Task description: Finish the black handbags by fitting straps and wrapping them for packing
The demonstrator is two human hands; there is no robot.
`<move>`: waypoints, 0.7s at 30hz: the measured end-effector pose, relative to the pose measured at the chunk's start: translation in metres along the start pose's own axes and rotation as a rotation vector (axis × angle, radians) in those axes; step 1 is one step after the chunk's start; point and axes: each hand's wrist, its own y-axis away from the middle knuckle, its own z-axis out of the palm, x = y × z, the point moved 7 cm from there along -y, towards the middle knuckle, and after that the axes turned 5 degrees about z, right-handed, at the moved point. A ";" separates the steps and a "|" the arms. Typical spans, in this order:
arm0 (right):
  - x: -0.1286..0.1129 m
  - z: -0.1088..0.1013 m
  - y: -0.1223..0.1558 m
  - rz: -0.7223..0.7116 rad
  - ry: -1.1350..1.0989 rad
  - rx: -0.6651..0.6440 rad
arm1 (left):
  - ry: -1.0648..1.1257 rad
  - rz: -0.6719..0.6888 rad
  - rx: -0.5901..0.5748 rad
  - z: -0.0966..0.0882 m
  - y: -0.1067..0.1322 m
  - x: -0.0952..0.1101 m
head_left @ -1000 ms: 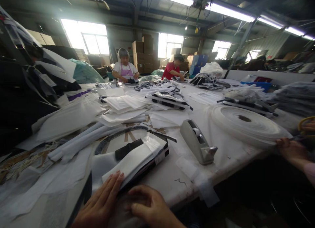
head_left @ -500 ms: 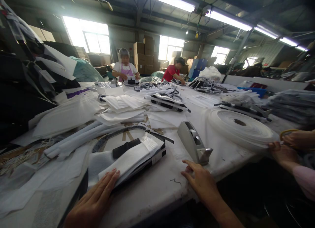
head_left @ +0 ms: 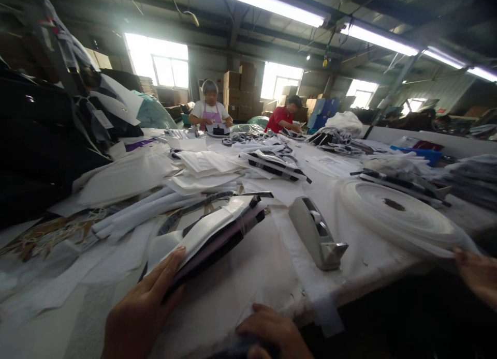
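1. The left grip (head_left: 145,302) is closed on the near end of a folded bundle (head_left: 221,222), fingers over its white top and thumb apparently along the dark underside.
2. The right grip (head_left: 275,330) hangs by the bench edge, on the near side of the tape dispenser (head_left: 306,240) and a little left of it. The fingers are bent; whether they hold anything, the view does not tell.
3. The bundle lies left of the dispenser, well apart from it, tilted so that its dark, layered side shows. Its far end points past the dispenser's back.
4. It should handle as something light and soft, the folded layers apt to slide or spring open, the smooth white cover perhaps slippery. Breakage seems unlikely; creasing is the likelier harm. The best hold would be across the whole thickness near either end, thumb below and fingers flat above, without squeezing one layer alone.
5. A dark curved strap (head_left: 172,223) lies beyond the bundle, farther left of the dispenser.
6. Right of the dispenser a broad white roll (head_left: 411,227) lies flat, a co-worker's hand (head_left: 479,276) at its rim.
7. Beyond the dispenser and to its left, white sheets (head_left: 209,165) cover the bench (head_left: 233,292); farther off are two people (head_left: 210,113) at work.
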 end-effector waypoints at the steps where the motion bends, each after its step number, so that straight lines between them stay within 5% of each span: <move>1: 0.005 -0.014 0.001 0.077 0.041 0.105 | 0.004 0.009 0.005 0.000 0.000 0.001; 4: 0.024 -0.055 0.008 0.240 0.264 0.470 | 0.017 0.058 0.031 0.000 0.001 0.006; 7: 0.044 -0.064 0.010 0.280 0.468 0.596 | 0.029 0.094 0.058 0.001 0.003 0.009; 9: 0.057 -0.052 0.002 0.318 0.533 0.482 | 0.038 0.099 0.069 0.001 0.003 0.009; 11: 0.058 -0.031 -0.012 0.291 0.527 0.230 | 0.049 0.089 0.075 0.001 0.003 0.007; 15: 0.023 0.002 -0.041 0.025 0.306 -0.159 | 0.084 0.054 0.091 -0.002 0.001 0.003; 17: 0.010 -0.002 -0.053 -0.048 0.206 -0.096 | 0.095 0.031 0.086 -0.003 0.000 -0.001; 21: 0.015 -0.009 -0.066 0.029 0.287 0.093 | 0.100 -0.020 0.073 -0.004 -0.001 -0.009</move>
